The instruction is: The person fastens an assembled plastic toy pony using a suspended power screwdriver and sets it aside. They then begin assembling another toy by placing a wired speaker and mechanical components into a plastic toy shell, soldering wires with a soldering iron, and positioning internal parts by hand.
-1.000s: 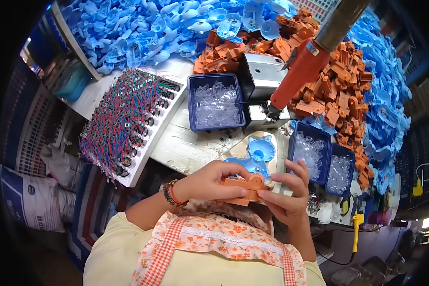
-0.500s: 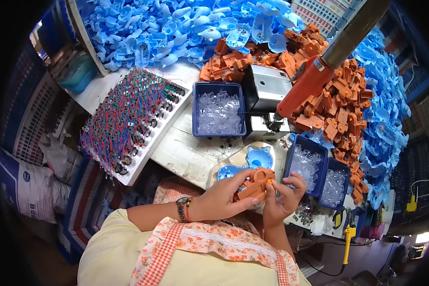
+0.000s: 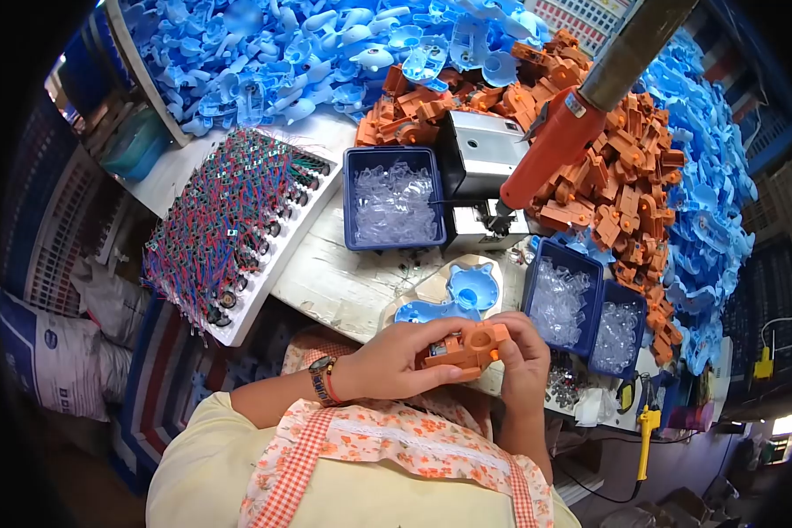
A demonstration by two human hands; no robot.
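Note:
An orange plastic housing (image 3: 472,350) is held between my two hands in front of my apron. My left hand (image 3: 396,359) grips its left side, thumb along the bottom edge and fingers over the top. On its right end, the fingers of my right hand (image 3: 524,352) are closed around the part, near a small yellow-orange knob. Just beyond my hands, a blue plastic shell (image 3: 473,289) rests in a light-coloured fixture (image 3: 427,286) on the worktable.
A blue bin (image 3: 394,198) of clear plastic pieces stands beyond, with two more bins at right. A red electric screwdriver (image 3: 554,145) hangs above a metal screw feeder (image 3: 484,158). A white foam tray (image 3: 264,295) carries wired parts. Orange housings (image 3: 616,185) and blue shells (image 3: 273,53) are heaped behind.
My right hand's fingers have closed in around the right end of the orange housing. The housing has turned slightly and shifted a little lower. The camera view has moved slightly.

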